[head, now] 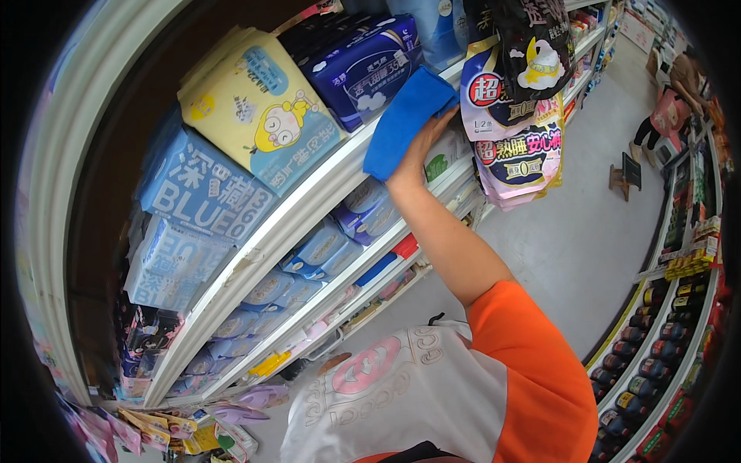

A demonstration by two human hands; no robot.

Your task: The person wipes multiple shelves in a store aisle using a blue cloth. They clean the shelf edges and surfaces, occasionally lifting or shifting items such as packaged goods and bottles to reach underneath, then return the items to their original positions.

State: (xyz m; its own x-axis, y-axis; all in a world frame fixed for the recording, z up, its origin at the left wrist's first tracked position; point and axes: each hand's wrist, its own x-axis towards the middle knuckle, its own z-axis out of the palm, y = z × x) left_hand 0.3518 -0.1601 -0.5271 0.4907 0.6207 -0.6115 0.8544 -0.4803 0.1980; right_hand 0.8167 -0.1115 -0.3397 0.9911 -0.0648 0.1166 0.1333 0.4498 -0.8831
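My right hand reaches up to the shelf with a folded blue cloth in it. The cloth lies against the white front edge of the upper shelf, and parts of my fingers are hidden behind it. Dark blue sanitary pad packs stand just behind the cloth, with a yellow and blue pack to their left. Hanging bags of sleep pants are right of my hand. At the left of my shirt a small skin-toned patch shows, perhaps my left hand; its fingers cannot be made out.
Blue packs fill the upper shelf's left part, and more packs stand below. Across the aisle floor are shelves of bottles. A folding stool stands near another person at the upper right.
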